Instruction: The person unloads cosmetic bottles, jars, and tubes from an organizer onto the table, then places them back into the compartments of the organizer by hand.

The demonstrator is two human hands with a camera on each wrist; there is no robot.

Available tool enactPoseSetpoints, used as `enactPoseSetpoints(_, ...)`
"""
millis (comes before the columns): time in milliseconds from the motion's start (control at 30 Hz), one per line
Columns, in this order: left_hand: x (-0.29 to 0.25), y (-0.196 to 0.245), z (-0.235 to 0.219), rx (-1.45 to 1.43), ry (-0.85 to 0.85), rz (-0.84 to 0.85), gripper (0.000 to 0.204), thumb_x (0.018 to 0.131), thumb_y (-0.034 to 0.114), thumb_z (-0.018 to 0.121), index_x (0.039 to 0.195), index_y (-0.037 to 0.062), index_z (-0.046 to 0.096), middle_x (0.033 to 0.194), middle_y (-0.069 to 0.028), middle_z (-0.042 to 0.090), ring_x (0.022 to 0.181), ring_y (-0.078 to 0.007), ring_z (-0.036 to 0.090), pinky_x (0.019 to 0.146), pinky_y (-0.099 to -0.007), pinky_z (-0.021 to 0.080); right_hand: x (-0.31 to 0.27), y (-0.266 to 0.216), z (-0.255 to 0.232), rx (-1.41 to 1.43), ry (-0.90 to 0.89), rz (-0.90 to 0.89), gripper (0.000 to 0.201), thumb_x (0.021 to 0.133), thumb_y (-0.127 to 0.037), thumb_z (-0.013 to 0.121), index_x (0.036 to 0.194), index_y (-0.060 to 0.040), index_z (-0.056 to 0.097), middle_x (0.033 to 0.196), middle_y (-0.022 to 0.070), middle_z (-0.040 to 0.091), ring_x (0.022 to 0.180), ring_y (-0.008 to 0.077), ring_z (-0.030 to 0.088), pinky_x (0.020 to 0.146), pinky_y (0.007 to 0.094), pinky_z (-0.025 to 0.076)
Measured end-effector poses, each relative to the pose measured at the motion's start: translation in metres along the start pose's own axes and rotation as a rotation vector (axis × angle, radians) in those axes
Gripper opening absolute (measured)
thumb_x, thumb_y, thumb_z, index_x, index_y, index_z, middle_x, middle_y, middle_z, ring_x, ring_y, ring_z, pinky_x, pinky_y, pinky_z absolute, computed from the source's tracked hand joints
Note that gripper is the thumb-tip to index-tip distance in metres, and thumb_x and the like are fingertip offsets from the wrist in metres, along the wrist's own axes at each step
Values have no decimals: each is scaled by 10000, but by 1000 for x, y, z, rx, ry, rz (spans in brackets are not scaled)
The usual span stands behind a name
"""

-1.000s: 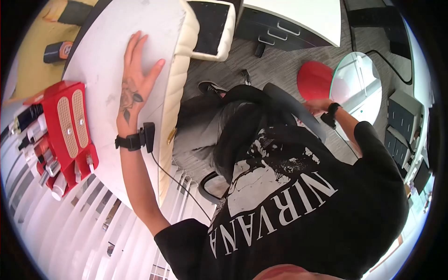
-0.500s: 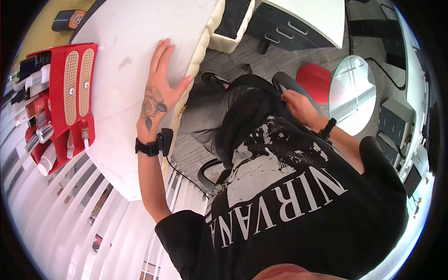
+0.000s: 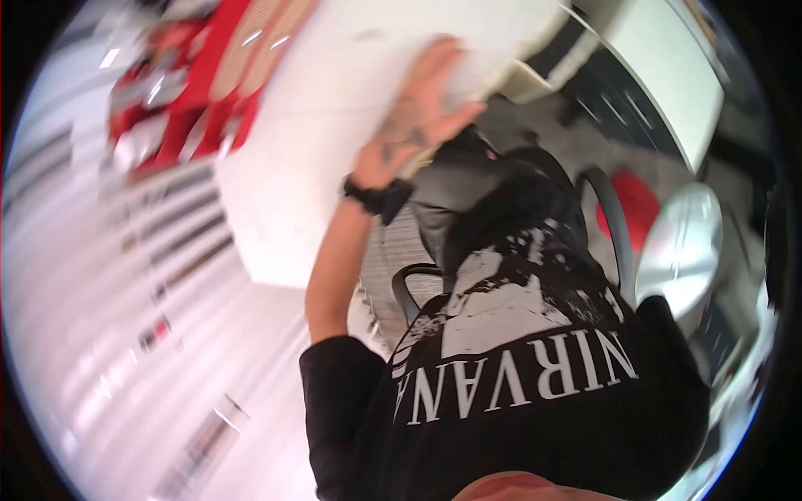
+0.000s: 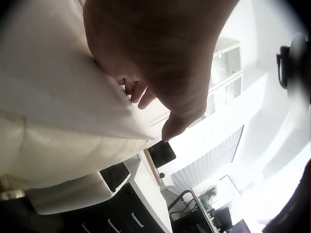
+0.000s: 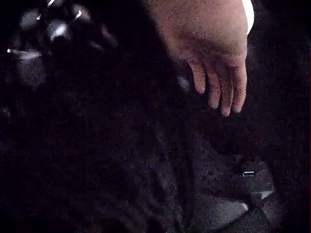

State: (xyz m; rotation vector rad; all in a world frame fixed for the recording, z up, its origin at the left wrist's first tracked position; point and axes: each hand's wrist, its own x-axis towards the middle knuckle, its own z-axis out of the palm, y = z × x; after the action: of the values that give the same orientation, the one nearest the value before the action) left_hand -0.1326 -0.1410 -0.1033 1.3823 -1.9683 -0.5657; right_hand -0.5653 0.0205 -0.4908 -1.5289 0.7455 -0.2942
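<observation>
My left hand [image 3: 418, 108] lies with spread fingers on the white table [image 3: 292, 159], close to its padded cream edge, in the blurred head view. In the left wrist view the same hand [image 4: 150, 58] has its palm side near the tabletop, fingers extended and thumb apart, holding nothing. The head view does not show my right hand, which is hidden beyond the black shirt [image 3: 535, 384]. In the dark right wrist view my right hand [image 5: 214, 53] hangs with loose fingers and no object in them; what lies around it is too dark to tell.
A red organizer [image 3: 200, 83] with bottles stands at the table's left end. White blinds [image 3: 109, 334] are at lower left. Beyond the table is a dark drawer cabinet [image 3: 622, 108]; at right are a round glass top [image 3: 681, 250], a red seat [image 3: 628, 209] and a chair armrest [image 3: 614, 225].
The head view has turned, shifting the table and left hand rightward in it. My right hand, earlier visible near the chair armrest, has gone out of the head view.
</observation>
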Motion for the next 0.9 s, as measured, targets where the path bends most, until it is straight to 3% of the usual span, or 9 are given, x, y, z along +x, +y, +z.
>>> enactPoseSetpoints(33, -1, -1, 1, 16, 20, 7, 697, 855, 296, 795, 1387, -68, 530, 1490, -250, 483, 1456, -411, 401, 1219, -458, 348, 43, -14, 1, -1, -84, -51, 312, 1024, -263, 542, 1135, -7, 684, 1091, 208, 715, 974, 366, 697, 841, 489, 531)
enactPoseSetpoints(67, -3, 0, -2, 6, 25, -15, 686, 860, 288, 787, 1395, -51, 525, 1505, -238, 473, 1461, -403, 400, 1223, -451, 343, 76, -64, -8, -10, -158, -97, 313, 1024, -263, 543, 1135, -7, 684, 1091, 208, 715, 974, 365, 697, 841, 489, 531)
enactPoseSetpoints(133, -5, 3, -5, -8, 50, -35, 673, 865, 275, 780, 1408, -25, 520, 1523, -210, 458, 1468, -383, 395, 1227, -438, 345, 140, -78, -5, -36, -275, -173, 313, 1024, -263, 543, 1135, -7, 684, 1090, 207, 716, 973, 364, 697, 841, 488, 532)
enactPoseSetpoints(233, -4, 7, -4, -3, 82, -59, 666, 867, 265, 779, 1418, -7, 519, 1530, -175, 449, 1480, -356, 375, 1230, -428, 353, 184, -116, -14, -70, -371, -242, 313, 1024, -263, 543, 1135, -7, 684, 1089, 206, 716, 972, 362, 698, 841, 487, 532)
enactPoseSetpoints(367, -8, 11, -4, -40, 53, -104, 658, 877, 253, 771, 1431, 10, 512, 1546, -136, 432, 1510, -321, 327, 1242, -422, 345, 186, -120, -25, -98, -430, -249, 314, 1024, -264, 543, 1136, -7, 684, 1088, 205, 716, 970, 360, 698, 840, 486, 533)
enactPoseSetpoints(900, -8, 11, -5, -20, 72, -83, 598, 889, 263, 753, 1380, 1, 536, 1538, -148, 436, 1514, -328, 323, 1248, -437, 328, 154, -101, -40, -128, -493, -204, 317, 1025, -266, 543, 1138, -6, 684, 1082, 200, 717, 964, 350, 699, 838, 480, 536)
